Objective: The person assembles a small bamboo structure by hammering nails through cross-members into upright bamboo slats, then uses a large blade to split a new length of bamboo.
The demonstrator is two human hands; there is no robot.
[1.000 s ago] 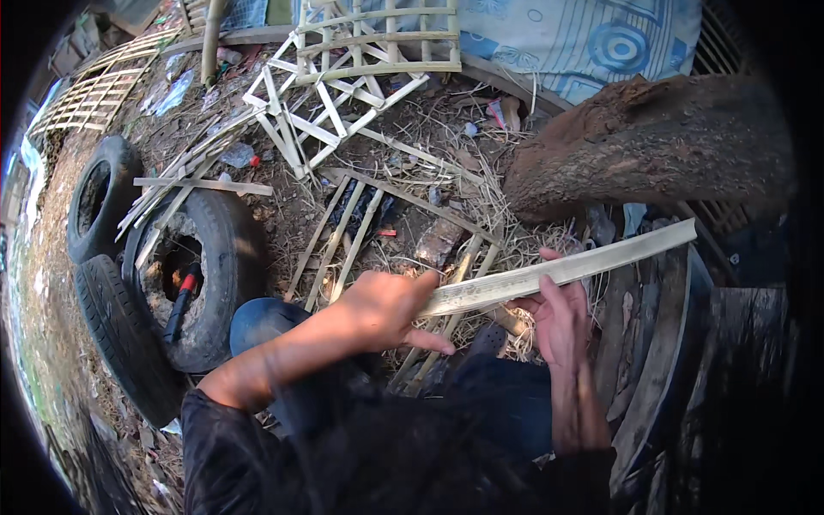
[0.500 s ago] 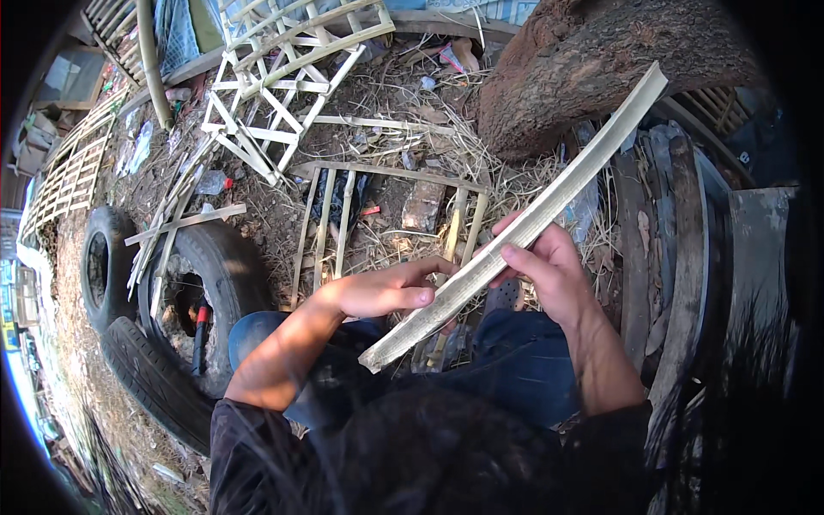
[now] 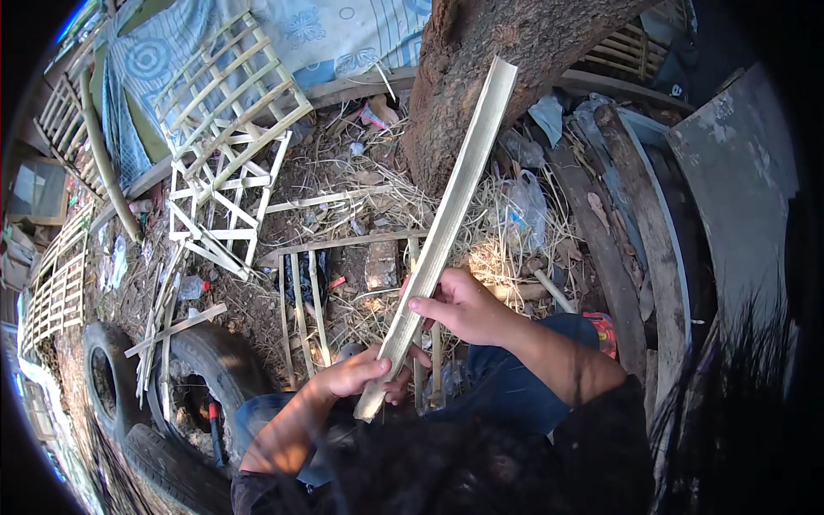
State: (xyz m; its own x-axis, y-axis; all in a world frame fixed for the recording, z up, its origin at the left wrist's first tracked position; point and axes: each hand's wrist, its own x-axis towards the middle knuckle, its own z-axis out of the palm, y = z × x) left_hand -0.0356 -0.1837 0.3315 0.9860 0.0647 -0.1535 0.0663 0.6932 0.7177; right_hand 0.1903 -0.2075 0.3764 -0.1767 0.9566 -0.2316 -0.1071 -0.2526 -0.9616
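I hold a long pale split bamboo slat (image 3: pixel 451 215) that runs from near my lap up and to the right toward a tree trunk (image 3: pixel 481 69). My left hand (image 3: pixel 365 378) grips its lower end. My right hand (image 3: pixel 459 305) holds it a little higher, fingers curled over its edge. Both forearms come in from the lower edge, above my blue trousers.
Bamboo lattice frames (image 3: pixel 227 146) lie at the upper left on straw-covered ground. Old tyres (image 3: pixel 184 386) sit at the lower left. A patterned cloth (image 3: pixel 283 34) lies at the top. Curved planks and a metal sheet (image 3: pixel 730 197) stand on the right. Loose slats (image 3: pixel 300 300) lie before me.
The slat has swung from nearly level to steeply upright, its far end now pointing at the trunk. Both hands kept their hold, and my view turned toward the tree.
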